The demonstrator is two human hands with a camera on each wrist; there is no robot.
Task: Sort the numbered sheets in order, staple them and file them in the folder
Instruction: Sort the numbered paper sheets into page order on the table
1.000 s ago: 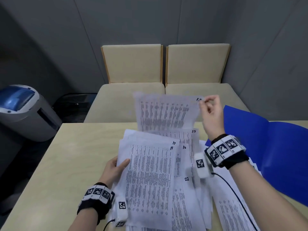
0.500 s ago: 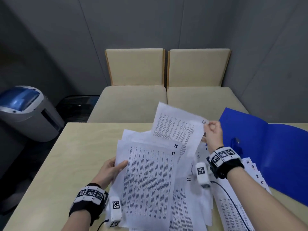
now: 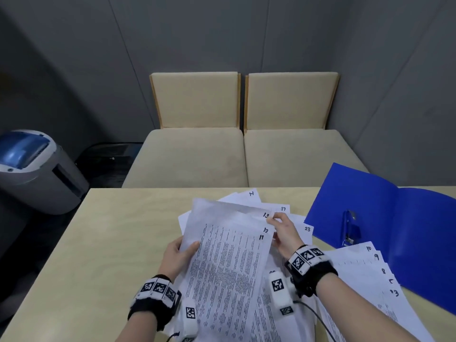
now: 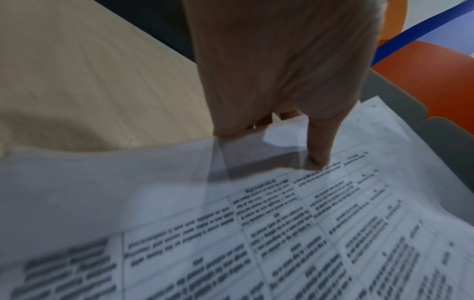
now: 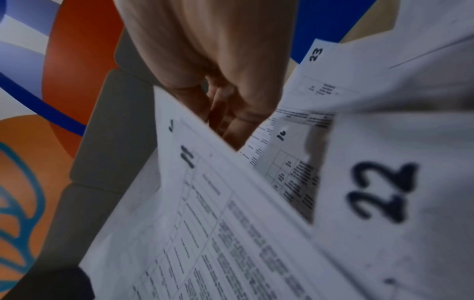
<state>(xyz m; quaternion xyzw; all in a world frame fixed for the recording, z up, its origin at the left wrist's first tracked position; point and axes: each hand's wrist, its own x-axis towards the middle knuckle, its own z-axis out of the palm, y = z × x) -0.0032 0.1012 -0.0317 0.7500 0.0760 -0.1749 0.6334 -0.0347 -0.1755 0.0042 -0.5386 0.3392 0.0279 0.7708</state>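
My left hand (image 3: 185, 248) grips the left edge of a held stack of printed sheets (image 3: 229, 272), thumb (image 4: 319, 142) on top; sheet 11 (image 5: 189, 160) faces up with 12 showing behind it. My right hand (image 3: 275, 219) pinches the top right corner of sheet 13 (image 3: 222, 211), which lies just behind that stack. Loose sheets 14 (image 3: 248, 196), 17 (image 3: 282, 209), 23 (image 3: 306, 228), 16 (image 5: 280, 135) and 22 (image 5: 379, 192) lie spread on the table underneath. At the right, the blue folder (image 3: 407, 218) lies open with a blue stapler (image 3: 350, 228) on it.
A fan of sheets numbered 10 downward (image 3: 365, 280) lies at the right, overlapping the folder's near edge. The wooden table (image 3: 118, 243) is bare on its left half. Two beige seats (image 3: 197, 156) stand beyond it. A grey bin with a blue lid (image 3: 37, 169) stands on the floor, left.
My right hand has brought sheet 13 down from the air and laid it behind sheets 11 and 12. My left hand kept its grip on the stack.
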